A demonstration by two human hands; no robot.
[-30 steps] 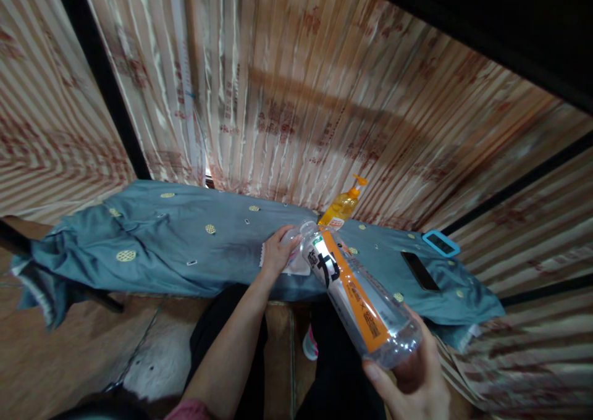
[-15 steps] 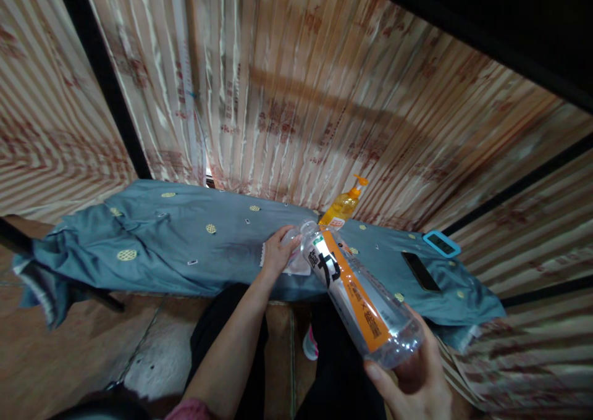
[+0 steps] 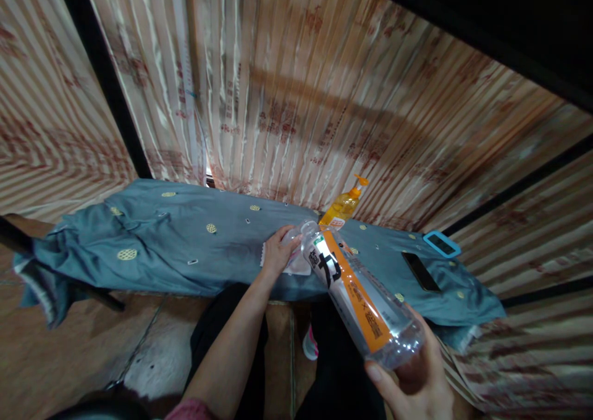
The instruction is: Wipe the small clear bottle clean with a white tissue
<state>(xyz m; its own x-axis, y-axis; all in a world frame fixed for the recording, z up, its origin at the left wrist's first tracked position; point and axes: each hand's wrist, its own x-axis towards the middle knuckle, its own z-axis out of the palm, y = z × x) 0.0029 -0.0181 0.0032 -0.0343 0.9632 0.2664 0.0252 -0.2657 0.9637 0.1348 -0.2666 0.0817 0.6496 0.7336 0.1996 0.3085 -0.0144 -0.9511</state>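
Head view: bottle (image 3: 356, 296) tilted over blue-grey cloth (image 3: 231, 241), pleated curtains (image 3: 287, 49) beyond

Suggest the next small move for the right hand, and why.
Perhaps raise the right hand slightly, steepening the tilt: it holds the base of the clear, orange-labelled plastic bottle, whose neck points toward the left hand. Any flow cannot be made out.

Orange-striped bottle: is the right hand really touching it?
Touching. The head view shows the right hand holding the bottle by its base end, thumb and fingers against the clear plastic.
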